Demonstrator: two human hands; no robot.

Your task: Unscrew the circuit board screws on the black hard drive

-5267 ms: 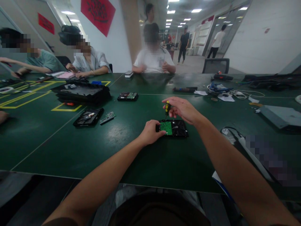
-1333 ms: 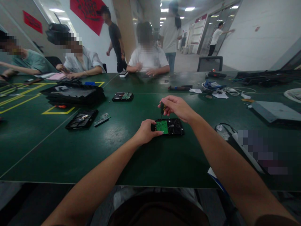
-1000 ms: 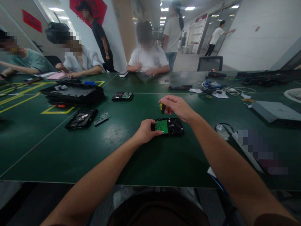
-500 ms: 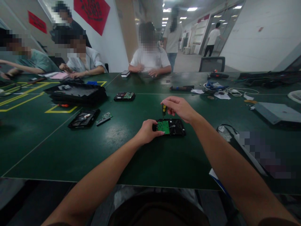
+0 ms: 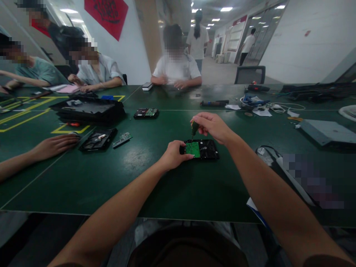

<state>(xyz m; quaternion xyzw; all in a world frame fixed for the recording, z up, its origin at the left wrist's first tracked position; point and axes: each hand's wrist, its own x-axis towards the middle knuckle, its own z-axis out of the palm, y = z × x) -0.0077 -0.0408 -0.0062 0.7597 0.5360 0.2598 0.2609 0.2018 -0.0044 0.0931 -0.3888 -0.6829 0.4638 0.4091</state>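
A black hard drive (image 5: pixel 209 150) with a green circuit board (image 5: pixel 193 149) on its upper side lies on the green table in front of me. My left hand (image 5: pixel 175 154) grips its left end between thumb and fingers. Above the board, my right hand (image 5: pixel 210 126) is closed round the handle of a screwdriver (image 5: pixel 195 128). The screwdriver stands nearly upright, its shaft reaching down to the far left part of the board. Whether the tip sits in a screw is too small to tell.
To the left are a black drive casing (image 5: pixel 98 139), a loose circuit board (image 5: pixel 122 140) and a black tray (image 5: pixel 89 109). Another drive (image 5: pixel 146 113) lies farther back. A co-worker's hand (image 5: pixel 59 144) rests beside the casing. At right sits a grey metal box (image 5: pixel 329 132).
A co-worker's hand has come in from the left beside the black casing. The screwdriver's handle has turned in my right hand, its yellow part now less visible. My left hand stays put.
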